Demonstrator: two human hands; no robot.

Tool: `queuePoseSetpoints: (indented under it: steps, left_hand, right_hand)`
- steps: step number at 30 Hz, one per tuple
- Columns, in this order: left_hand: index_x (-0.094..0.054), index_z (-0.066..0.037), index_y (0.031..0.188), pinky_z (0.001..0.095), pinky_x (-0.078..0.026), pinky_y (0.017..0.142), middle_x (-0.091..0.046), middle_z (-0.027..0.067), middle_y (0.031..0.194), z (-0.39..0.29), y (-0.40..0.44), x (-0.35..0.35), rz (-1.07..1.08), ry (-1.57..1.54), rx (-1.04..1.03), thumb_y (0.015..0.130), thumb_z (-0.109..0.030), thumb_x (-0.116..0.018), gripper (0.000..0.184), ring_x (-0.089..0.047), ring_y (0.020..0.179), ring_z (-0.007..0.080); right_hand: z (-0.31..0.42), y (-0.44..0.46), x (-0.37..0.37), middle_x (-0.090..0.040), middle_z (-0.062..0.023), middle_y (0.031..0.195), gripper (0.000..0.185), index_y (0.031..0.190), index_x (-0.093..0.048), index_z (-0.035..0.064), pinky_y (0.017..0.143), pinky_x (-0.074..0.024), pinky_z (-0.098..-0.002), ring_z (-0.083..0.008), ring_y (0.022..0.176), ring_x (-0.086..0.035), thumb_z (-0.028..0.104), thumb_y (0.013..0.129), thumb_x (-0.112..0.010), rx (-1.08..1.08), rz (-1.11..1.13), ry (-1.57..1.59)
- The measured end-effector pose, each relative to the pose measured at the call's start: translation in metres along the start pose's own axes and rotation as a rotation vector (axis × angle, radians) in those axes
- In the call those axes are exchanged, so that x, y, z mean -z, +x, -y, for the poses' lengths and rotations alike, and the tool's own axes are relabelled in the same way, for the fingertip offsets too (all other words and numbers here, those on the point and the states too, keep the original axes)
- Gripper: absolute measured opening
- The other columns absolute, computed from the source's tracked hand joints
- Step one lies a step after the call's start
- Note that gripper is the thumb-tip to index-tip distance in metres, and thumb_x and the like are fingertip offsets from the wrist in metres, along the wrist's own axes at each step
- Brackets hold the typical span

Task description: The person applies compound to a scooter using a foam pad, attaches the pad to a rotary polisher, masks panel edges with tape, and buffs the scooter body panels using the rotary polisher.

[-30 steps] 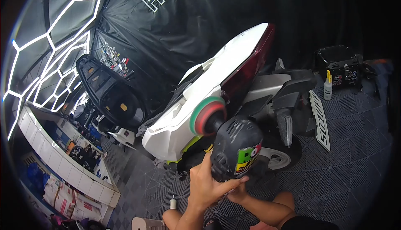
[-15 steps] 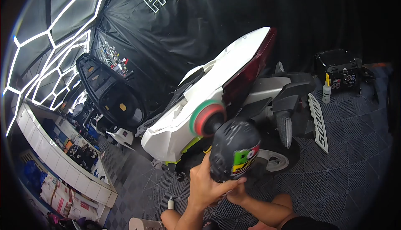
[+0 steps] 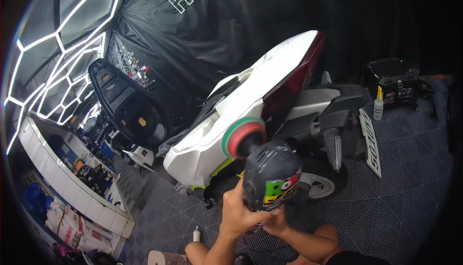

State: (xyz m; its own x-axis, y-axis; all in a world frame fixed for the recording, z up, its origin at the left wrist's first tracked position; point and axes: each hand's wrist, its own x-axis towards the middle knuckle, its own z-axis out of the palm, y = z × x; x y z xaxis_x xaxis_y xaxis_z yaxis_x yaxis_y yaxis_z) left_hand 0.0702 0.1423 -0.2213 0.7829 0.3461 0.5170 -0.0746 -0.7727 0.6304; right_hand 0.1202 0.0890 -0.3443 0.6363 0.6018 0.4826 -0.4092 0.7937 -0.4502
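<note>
A black polisher with a coloured sticker is held in front of me. Its round pad, red with a green rim and blurred, rests against the white side panel of a scooter. My left hand wraps round the near side of the polisher, its thumb across the lower end. Lower and to the right, my right hand is closed round the tool's bottom end, its fingers partly hidden. The scooter's dark red tail light lies above the tool.
The raised seat stands behind the scooter. A licence plate, a spray bottle and a black case are at the right. Low down are a small white bottle and a beige stool. A tiled counter runs along the left.
The polisher and both hands have shifted slightly, with the pad now a little further right on the panel. The grip is unchanged, and the view has moved a little.
</note>
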Motion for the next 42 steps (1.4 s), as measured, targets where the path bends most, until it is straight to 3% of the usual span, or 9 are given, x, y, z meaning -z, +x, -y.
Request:
queuePoseSetpoints:
  steps: [4,5,7,15,22,27,31,36,42]
  left_hand:
    - [-0.055,0.01,0.111,0.0299,-0.051,0.078,-0.069,0.0148,0.094,-0.018,0.017,0.0,0.026,0.003,0.021,0.052,-0.029,-0.088,0.077,-0.067,0.082,0.0196]
    - [-0.054,0.006,0.116,0.0317,-0.053,0.072,-0.069,0.0155,0.089,-0.01,0.014,0.001,0.017,0.002,-0.03,0.053,-0.031,-0.085,0.079,-0.07,0.078,0.0251]
    - [-0.054,0.006,0.115,0.0315,-0.053,0.072,-0.069,0.0149,0.089,0.004,0.002,0.003,-0.008,-0.038,-0.01,0.054,-0.032,-0.085,0.078,-0.07,0.078,0.0243]
    - [-0.062,0.007,0.101,0.0293,-0.052,0.073,-0.07,0.0122,0.089,0.025,-0.035,0.001,-0.199,-0.441,0.16,0.055,-0.044,-0.088,0.074,-0.068,0.078,0.018]
    - [-0.058,0.007,0.107,0.0298,-0.052,0.071,-0.069,0.0142,0.089,0.003,0.005,0.013,-0.064,-0.171,-0.03,0.051,-0.042,-0.088,0.081,-0.068,0.077,0.0232]
    - [-0.059,0.008,0.107,0.0313,-0.052,0.079,-0.068,0.0133,0.097,0.029,-0.033,0.005,-0.234,-0.481,0.123,0.052,-0.046,-0.088,0.082,-0.067,0.086,0.0207]
    - [-0.059,0.007,0.108,0.0316,-0.052,0.081,-0.068,0.0135,0.098,0.032,-0.034,-0.001,-0.288,-0.52,0.121,0.052,-0.047,-0.088,0.083,-0.066,0.088,0.0205]
    - [-0.059,0.006,0.106,0.0292,-0.051,0.073,-0.068,0.014,0.094,-0.004,0.015,0.009,-0.013,-0.117,-0.068,0.048,-0.041,-0.089,0.08,-0.068,0.078,0.0244]
    - [-0.058,0.007,0.109,0.0316,-0.052,0.08,-0.067,0.0137,0.102,0.052,-0.049,0.009,-0.298,-0.5,0.107,0.053,-0.043,-0.089,0.082,-0.066,0.091,0.0211]
  right_hand:
    - [0.001,0.002,0.006,-0.061,-0.0069,0.106,0.055,0.111,-0.055,0.0007,0.084,-0.0477,-0.0321,-0.0163,0.096,-0.059,0.033,0.074,-0.08,-0.01,-0.028,-0.042]
    - [0.003,0.004,0.003,-0.061,-0.0069,0.106,0.055,0.111,-0.055,0.0007,0.084,-0.0477,-0.0322,-0.0164,0.096,-0.059,0.033,0.074,-0.08,0.012,-0.012,-0.053]
    - [0.006,0.005,-0.006,-0.063,-0.0078,0.103,0.055,0.11,-0.057,0.0002,0.084,-0.0483,-0.0328,-0.0166,0.095,-0.06,0.032,0.072,-0.081,0.03,-0.057,-0.06]
    - [-0.005,-0.007,-0.002,-0.066,-0.013,0.1,0.074,0.122,-0.046,-0.005,0.075,-0.0535,-0.0324,-0.0201,0.09,-0.066,0.038,0.073,-0.08,0.083,0.088,-0.528]
    - [0.027,0.014,-0.026,-0.067,-0.0108,0.098,0.051,0.098,-0.064,-0.0008,0.077,-0.0523,-0.0334,-0.0201,0.087,-0.066,0.04,0.072,-0.08,0.069,-0.074,-0.253]
    - [0.018,0.007,-0.013,-0.065,-0.0155,0.104,0.088,0.13,-0.032,-0.0061,0.08,-0.0535,-0.0335,-0.022,0.094,-0.066,0.037,0.071,-0.081,0.102,0.17,-0.655]
    - [0.023,0.007,-0.015,-0.064,-0.0147,0.104,0.084,0.129,-0.035,-0.0054,0.08,-0.0534,-0.0333,-0.0215,0.094,-0.065,0.037,0.072,-0.081,0.098,0.132,-0.594]
    - [0.024,0.015,-0.012,-0.065,-0.0142,0.104,0.083,0.13,-0.036,-0.0045,0.08,-0.0534,-0.0332,-0.0211,0.094,-0.065,0.036,0.073,-0.081,0.127,0.048,-0.366]
    - [0.012,0.006,-0.016,-0.065,-0.0161,0.104,0.084,0.129,-0.037,-0.0039,0.079,-0.0543,-0.0346,-0.0235,0.094,-0.066,0.035,0.071,-0.082,0.074,0.158,-0.597]
